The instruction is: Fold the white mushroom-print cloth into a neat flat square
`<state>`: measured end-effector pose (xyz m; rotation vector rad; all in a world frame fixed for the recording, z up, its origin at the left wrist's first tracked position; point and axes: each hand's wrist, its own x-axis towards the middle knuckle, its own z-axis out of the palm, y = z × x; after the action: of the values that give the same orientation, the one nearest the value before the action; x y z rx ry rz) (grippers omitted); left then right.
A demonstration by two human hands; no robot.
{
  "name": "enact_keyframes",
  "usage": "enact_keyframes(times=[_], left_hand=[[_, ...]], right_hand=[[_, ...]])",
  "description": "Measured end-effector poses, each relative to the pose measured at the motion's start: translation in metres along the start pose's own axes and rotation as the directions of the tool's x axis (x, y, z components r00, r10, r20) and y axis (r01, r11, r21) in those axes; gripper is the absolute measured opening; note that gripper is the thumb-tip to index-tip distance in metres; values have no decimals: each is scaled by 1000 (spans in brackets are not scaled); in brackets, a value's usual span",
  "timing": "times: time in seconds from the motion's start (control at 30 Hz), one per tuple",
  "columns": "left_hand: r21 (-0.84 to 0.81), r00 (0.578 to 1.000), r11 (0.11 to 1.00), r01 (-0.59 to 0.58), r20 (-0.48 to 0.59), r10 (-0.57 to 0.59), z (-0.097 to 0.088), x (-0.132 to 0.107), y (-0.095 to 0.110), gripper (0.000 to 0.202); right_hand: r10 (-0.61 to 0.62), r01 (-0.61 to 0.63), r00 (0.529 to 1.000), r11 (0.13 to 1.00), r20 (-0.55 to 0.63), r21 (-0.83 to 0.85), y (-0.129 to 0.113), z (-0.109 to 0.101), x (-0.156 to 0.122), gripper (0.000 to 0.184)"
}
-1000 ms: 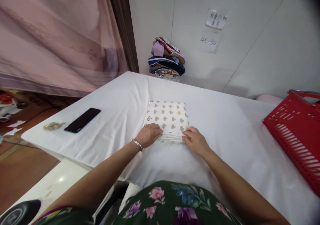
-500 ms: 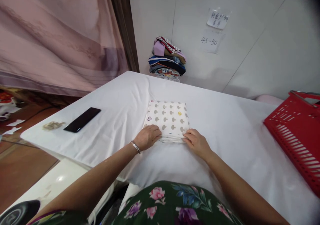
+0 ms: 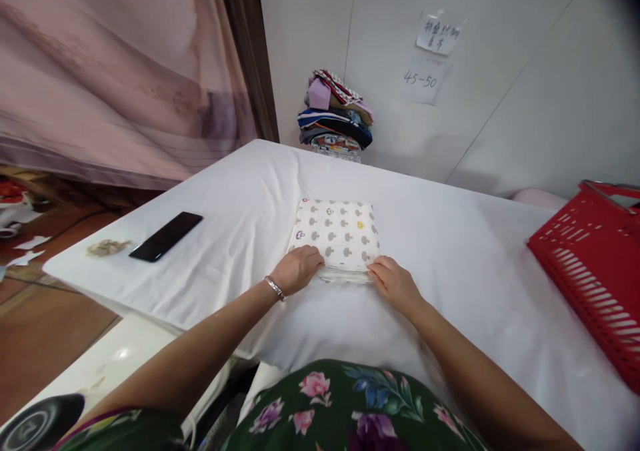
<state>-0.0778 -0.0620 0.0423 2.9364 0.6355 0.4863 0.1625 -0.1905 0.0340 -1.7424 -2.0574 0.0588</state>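
A folded white cloth point(image 3: 336, 232) printed with grey mushroom-like shapes, plus a few purple and yellow ones, lies flat on the white-covered table point(image 3: 450, 257). Several layers show along its near edge. My left hand point(image 3: 300, 267) grips the near left corner, its fingers curled over the edge. At the near right corner, my right hand point(image 3: 393, 281) pinches the layers between thumb and fingers. Both thumbs are partly hidden.
A black phone point(image 3: 167, 236) and a beige tuft point(image 3: 109, 247) lie on the table's left side. At the right edge stands a red plastic basket point(image 3: 595, 264). A stack of folded clothes point(image 3: 336, 114) rises behind the table against the wall.
Both hands keep their hold on the cloth's near corners. The top layer's near edge looks slightly raised from the layers below. The camera view has shifted a little.
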Motion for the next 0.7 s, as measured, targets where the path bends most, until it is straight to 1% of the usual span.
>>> enact_keyframes(times=[0.1, 0.23, 0.37, 0.5, 0.6, 0.7], left_hand=[[27, 1000, 1000, 12, -11, -12, 0, 1, 2, 26], [44, 1000, 999, 3, -23, -2, 2, 0, 3, 27], [27, 998, 1000, 4, -57, -3, 3, 1, 4, 26], [-10, 995, 1000, 9, -96, -10, 2, 0, 6, 25], [45, 998, 999, 8, -69, -5, 5, 0, 6, 28], [87, 999, 996, 6, -39, -3, 8, -2, 4, 29]], right_hand=[[6, -6, 1000, 1000, -21, -5, 0, 2, -1, 25], [-19, 20, 1000, 999, 20, -48, -3, 0, 1, 24], [-56, 58, 998, 993, 23, -100, -7, -1, 5, 22], [-42, 42, 999, 997, -5, -59, -9, 0, 6, 26], [-39, 39, 999, 998, -13, -40, -7, 0, 5, 26], [-58, 57, 998, 997, -9, -56, -6, 1, 4, 26]])
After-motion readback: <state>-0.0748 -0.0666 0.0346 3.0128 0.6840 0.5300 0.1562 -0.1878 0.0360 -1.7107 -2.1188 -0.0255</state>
